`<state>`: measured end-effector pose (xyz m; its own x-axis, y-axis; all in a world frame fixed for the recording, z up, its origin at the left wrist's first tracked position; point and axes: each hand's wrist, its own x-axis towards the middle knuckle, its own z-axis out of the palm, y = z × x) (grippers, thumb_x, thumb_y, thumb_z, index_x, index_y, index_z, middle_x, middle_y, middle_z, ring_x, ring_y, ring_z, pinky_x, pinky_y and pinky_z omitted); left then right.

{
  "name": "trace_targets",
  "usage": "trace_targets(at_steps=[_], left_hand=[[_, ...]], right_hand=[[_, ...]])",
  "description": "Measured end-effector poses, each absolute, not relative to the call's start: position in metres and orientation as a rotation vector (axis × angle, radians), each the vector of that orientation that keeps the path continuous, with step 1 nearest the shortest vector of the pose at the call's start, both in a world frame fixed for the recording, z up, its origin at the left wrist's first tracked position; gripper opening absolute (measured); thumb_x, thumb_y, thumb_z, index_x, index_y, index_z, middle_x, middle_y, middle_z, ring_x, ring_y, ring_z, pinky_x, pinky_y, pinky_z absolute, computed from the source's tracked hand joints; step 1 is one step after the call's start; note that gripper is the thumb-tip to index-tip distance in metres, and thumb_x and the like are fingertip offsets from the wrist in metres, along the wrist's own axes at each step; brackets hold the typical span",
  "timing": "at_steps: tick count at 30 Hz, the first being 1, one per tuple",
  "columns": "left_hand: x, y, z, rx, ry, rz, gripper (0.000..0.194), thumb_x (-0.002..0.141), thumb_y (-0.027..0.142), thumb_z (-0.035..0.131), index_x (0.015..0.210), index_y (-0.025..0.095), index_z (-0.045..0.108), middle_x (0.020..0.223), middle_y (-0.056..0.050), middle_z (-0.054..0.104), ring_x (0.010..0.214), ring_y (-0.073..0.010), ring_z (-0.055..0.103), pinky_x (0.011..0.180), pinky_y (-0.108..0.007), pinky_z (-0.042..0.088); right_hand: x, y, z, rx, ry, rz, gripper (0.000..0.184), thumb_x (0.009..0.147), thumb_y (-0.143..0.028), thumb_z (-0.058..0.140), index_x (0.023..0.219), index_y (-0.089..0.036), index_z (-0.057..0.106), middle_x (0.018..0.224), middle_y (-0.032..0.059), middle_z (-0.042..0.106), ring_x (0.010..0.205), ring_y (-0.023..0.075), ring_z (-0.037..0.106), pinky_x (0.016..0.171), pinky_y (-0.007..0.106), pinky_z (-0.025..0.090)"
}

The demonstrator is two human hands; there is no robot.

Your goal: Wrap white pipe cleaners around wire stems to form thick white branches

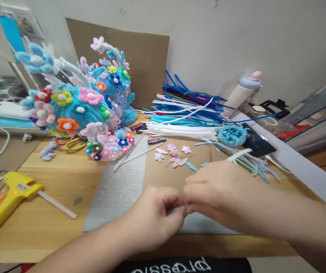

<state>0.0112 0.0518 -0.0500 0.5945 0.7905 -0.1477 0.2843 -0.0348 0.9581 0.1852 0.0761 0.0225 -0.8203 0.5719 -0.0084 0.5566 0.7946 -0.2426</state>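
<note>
My left hand [163, 214] is closed, its thumb and fingers pinched together above the front of the grey cutting mat [117, 201]. My right hand [214, 189] is closed too, palm down, and its fingertips meet those of my left hand. Whatever lies between the fingers is hidden; only a pale patch shows inside the left grip. A white pipe cleaner [240, 154] sticks out behind my right hand, and I cannot tell whether that hand holds it. Beyond the hands, small fuzzy flowers [174, 152] and leaf shapes [177, 163] lie on a cardboard sheet [163, 176].
A yellow glue gun [17, 189] lies at the left. Flower-covered blue decorations [77, 110] stand behind it, near yellow-handled scissors [76, 144]. Bundled pipe cleaners [182, 131] fill the back, with a blue fuzzy ring [232, 135] and a phone [258, 140] at right.
</note>
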Motion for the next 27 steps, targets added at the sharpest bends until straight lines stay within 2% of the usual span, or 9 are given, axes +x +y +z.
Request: trace_targets(at_steps=[2, 5, 11, 14, 18, 23, 25, 27], left_hand=[[0.010, 0.050, -0.048, 1.575, 0.847, 0.466, 0.024, 0.080, 0.026, 0.050, 0.059, 0.015, 0.051, 0.054, 0.006, 0.036, 0.052, -0.0071, 0.032, 0.048, -0.021, 0.026], [0.008, 0.050, -0.042, 1.506, 0.813, 0.472, 0.021, 0.078, 0.023, 0.052, 0.059, 0.015, 0.050, 0.053, 0.005, 0.041, 0.051, -0.0070, 0.036, 0.048, -0.021, 0.027], [0.006, 0.054, -0.035, 1.356, 0.815, 0.568, 0.018, 0.074, 0.025, 0.056, 0.059, 0.015, 0.051, 0.052, 0.003, 0.049, 0.045, -0.0061, 0.040, 0.043, -0.019, 0.028], [0.006, 0.055, -0.036, 1.227, 0.865, 0.640, 0.017, 0.073, 0.028, 0.059, 0.066, 0.015, 0.051, 0.052, 0.002, 0.053, 0.040, -0.0052, 0.040, 0.038, -0.017, 0.029], [0.006, 0.060, -0.038, 1.074, 0.905, 0.746, 0.021, 0.073, 0.034, 0.061, 0.069, 0.016, 0.051, 0.050, 0.003, 0.055, 0.033, -0.0041, 0.040, 0.033, -0.015, 0.029], [0.007, 0.063, -0.039, 1.024, 0.921, 0.792, 0.023, 0.072, 0.035, 0.063, 0.070, 0.015, 0.051, 0.051, 0.003, 0.057, 0.032, -0.0039, 0.043, 0.032, -0.014, 0.030], [0.009, 0.062, -0.040, 1.029, 0.944, 0.766, 0.023, 0.073, 0.036, 0.062, 0.071, 0.016, 0.050, 0.052, 0.003, 0.057, 0.034, -0.0053, 0.046, 0.032, -0.014, 0.031], [0.011, 0.060, -0.042, 1.072, 0.993, 0.766, 0.022, 0.074, 0.035, 0.060, 0.071, 0.016, 0.050, 0.053, 0.003, 0.057, 0.036, -0.0062, 0.048, 0.034, -0.015, 0.033]], right_hand=[[0.183, 0.093, 0.026, -0.993, -2.901, 0.882, 0.009, 0.074, -0.019, 0.070, 0.067, -0.020, 0.065, 0.061, -0.0053, 0.061, 0.056, 0.0096, 0.053, 0.049, 0.022, 0.030], [0.183, 0.114, 0.020, -1.018, -2.666, 1.591, 0.011, 0.071, -0.025, 0.074, 0.072, -0.018, 0.066, 0.064, -0.0051, 0.062, 0.059, 0.0079, 0.054, 0.050, 0.018, 0.035], [0.192, 0.122, -0.013, -1.035, -1.928, 2.288, 0.022, 0.072, -0.031, 0.070, 0.076, -0.013, 0.058, 0.062, -0.0031, 0.057, 0.051, 0.0065, 0.048, 0.044, 0.016, 0.035], [0.196, 0.115, -0.023, -0.955, -1.817, 2.172, 0.023, 0.073, -0.033, 0.070, 0.076, -0.012, 0.060, 0.067, -0.0013, 0.058, 0.055, 0.0068, 0.049, 0.049, 0.016, 0.036], [0.194, 0.094, -0.020, -1.082, -1.959, 1.633, 0.018, 0.078, -0.030, 0.065, 0.073, -0.013, 0.063, 0.065, -0.0011, 0.057, 0.060, 0.0094, 0.049, 0.055, 0.019, 0.039], [0.190, 0.066, -0.014, -1.099, -2.229, 1.037, 0.019, 0.088, -0.021, 0.049, 0.081, -0.017, 0.066, 0.066, -0.0019, 0.059, 0.059, 0.0089, 0.049, 0.057, 0.021, 0.036], [0.188, 0.063, -0.015, -1.181, -2.197, 0.983, 0.023, 0.089, -0.025, 0.049, 0.076, -0.017, 0.066, 0.064, -0.0013, 0.059, 0.058, 0.0097, 0.050, 0.056, 0.022, 0.036], [0.185, 0.065, -0.018, -1.309, -2.034, 1.112, 0.027, 0.087, -0.031, 0.052, 0.071, -0.015, 0.066, 0.062, 0.0000, 0.060, 0.058, 0.0116, 0.052, 0.055, 0.023, 0.039]])
